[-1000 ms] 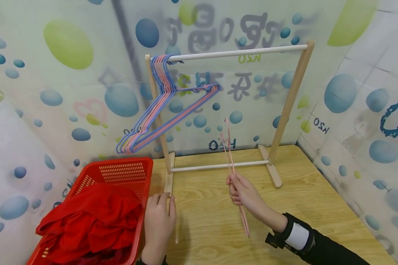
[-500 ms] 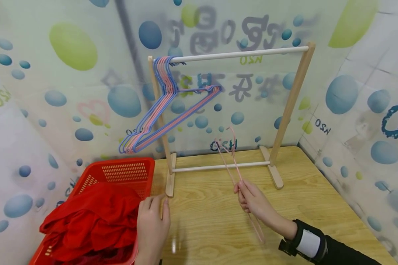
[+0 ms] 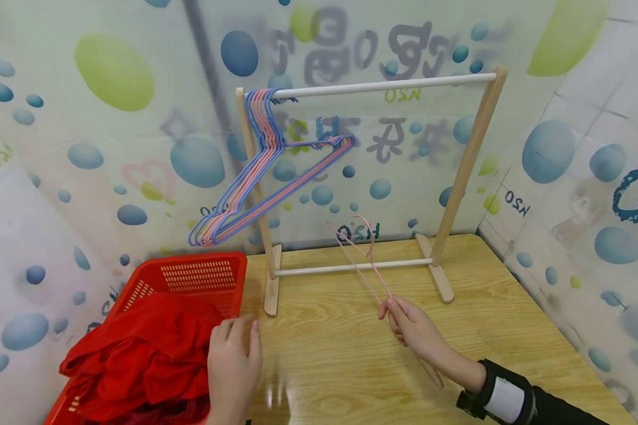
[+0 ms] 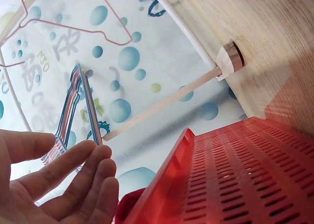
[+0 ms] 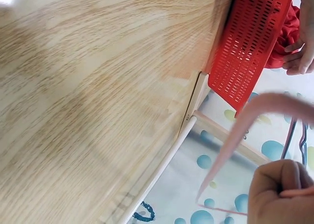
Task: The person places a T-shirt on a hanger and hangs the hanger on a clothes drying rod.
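Over the table my right hand (image 3: 412,327) grips a pink wire clothes hanger (image 3: 381,280); its hook points up and away, and its lower end shows below the hand. In the right wrist view that hanger (image 5: 229,148) is blurred, close to the camera. My left hand (image 3: 235,360) is at the basket's right rim with relaxed fingers and nothing in them; the left wrist view shows the left hand (image 4: 64,180) beside the basket wall. Crumpled red cloth (image 3: 143,354) fills the red plastic basket (image 3: 202,260). Whether the left hand touches the rim, I cannot tell.
A wooden rack with a white top rail (image 3: 383,87) stands at the back of the table (image 3: 329,366). Several blue and pink hangers (image 3: 266,147) hang bunched at its left end. Patterned sheeting (image 3: 430,189) covers the walls behind.
The right hand has moved right and nearer with the pink hanger, which has turned to show its hook and shoulders more openly. The left hand has moved left, toward the basket.
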Action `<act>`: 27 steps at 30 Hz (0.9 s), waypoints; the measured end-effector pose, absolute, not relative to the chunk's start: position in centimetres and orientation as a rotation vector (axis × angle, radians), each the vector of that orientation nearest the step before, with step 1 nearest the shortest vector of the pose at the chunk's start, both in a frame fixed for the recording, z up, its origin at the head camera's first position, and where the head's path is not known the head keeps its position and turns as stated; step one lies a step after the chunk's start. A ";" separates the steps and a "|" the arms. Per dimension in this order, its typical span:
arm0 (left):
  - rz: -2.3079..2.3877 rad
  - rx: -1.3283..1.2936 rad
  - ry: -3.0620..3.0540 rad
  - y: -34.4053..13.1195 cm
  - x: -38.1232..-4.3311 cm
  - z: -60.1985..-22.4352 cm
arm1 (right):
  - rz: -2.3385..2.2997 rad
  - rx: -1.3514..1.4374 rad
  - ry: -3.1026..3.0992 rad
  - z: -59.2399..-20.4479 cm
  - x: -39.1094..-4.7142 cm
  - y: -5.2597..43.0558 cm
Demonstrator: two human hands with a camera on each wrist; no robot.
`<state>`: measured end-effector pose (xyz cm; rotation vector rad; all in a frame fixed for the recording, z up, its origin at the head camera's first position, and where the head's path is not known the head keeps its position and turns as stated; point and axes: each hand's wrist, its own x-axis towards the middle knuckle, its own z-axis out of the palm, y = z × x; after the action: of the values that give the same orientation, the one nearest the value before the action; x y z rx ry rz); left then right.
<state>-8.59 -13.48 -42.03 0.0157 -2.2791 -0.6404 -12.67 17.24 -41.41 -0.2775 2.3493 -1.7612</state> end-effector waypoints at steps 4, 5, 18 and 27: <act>-0.637 0.010 -2.266 -13.7 -8.4 -41.7 | -1.750 -0.269 2.378 -41.5 -12.7 17.3; -0.630 0.003 -2.258 -13.8 -8.4 -41.6 | -1.750 -0.270 2.389 -41.5 -12.7 17.3; -0.584 -0.001 -2.151 -16.4 -6.4 -41.4 | -1.634 -0.248 2.573 -41.9 -12.5 18.2; -0.533 0.039 -2.109 -18.5 -5.2 -40.9 | -1.649 -0.282 2.536 -41.7 -12.5 18.6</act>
<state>-5.18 -18.50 -40.90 0.0387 -2.1092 -0.5329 -12.46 18.57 -41.71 -0.2820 2.5357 -1.6492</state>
